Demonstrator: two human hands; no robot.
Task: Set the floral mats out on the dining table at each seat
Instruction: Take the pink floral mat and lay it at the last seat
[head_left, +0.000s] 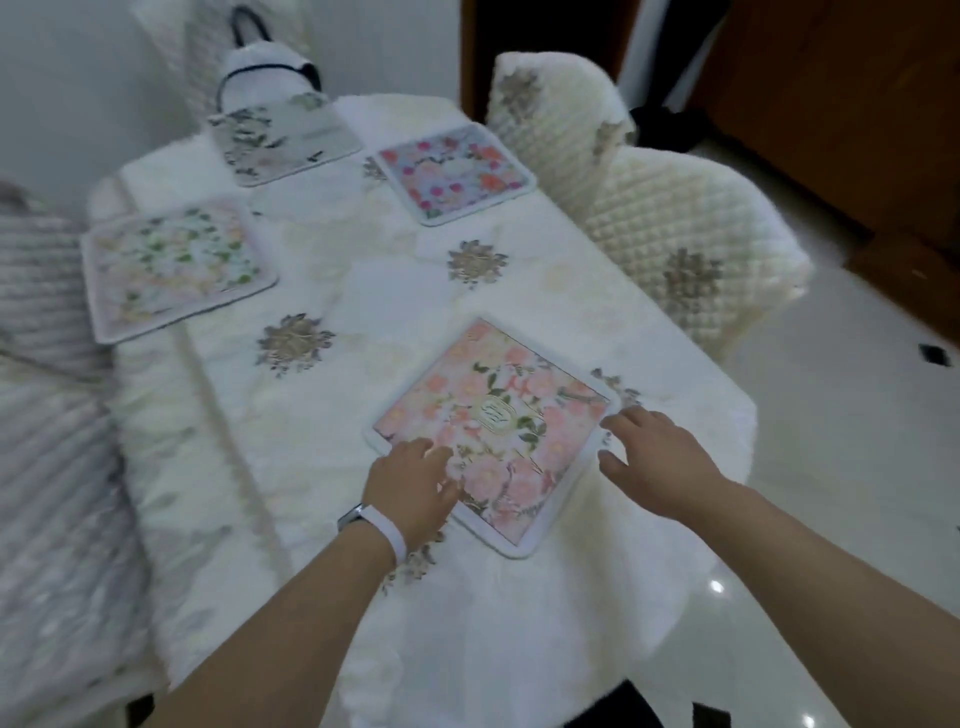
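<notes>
Several floral mats lie on the white-clothed dining table (374, 291). Nearest me is a pink rose mat (498, 415), turned at an angle near the table's right edge. My left hand (413, 480) rests flat on its near-left part, fingers spread. My right hand (657, 457) touches its right edge with relaxed fingers. A green-and-peach mat (174, 265) sits at the left side. A grey floral mat (283, 137) lies at the far end. A blue mat with red and pink flowers (454, 174) is at the far right.
Two chairs with quilted cream covers (685, 244) (550, 119) stand along the table's right side. A grey quilted chair cover (41, 291) is at the left. A white bag with a black strap (265, 62) sits beyond the far end. Glossy floor lies to the right.
</notes>
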